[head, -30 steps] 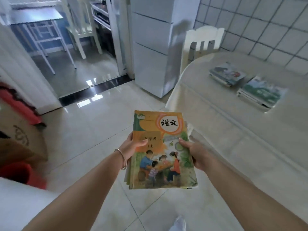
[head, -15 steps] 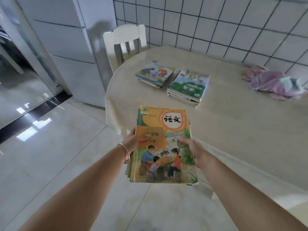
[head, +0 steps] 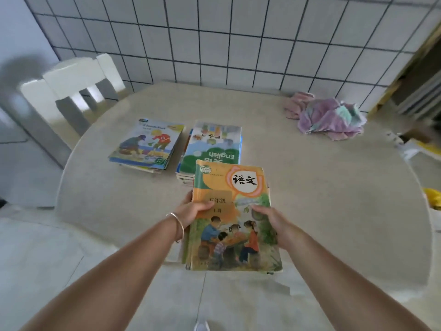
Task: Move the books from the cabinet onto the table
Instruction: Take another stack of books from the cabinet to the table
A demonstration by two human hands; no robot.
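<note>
Both hands, the left hand [head: 194,210] and right hand [head: 268,217], clasp a stack of books [head: 235,218] above the tabletop [head: 322,199], mid-carry; next they need lowering just beside the English pile [head: 211,144].

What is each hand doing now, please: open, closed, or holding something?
Left hand: holding the stack of books, thumb on the cover.
Right hand: holding the same stack at its right edge.

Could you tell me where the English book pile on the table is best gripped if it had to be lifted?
Probably by its two long side edges, from above: the English book pile lies flat on the table, both sides free, while the held books overlap its near edge.
</note>
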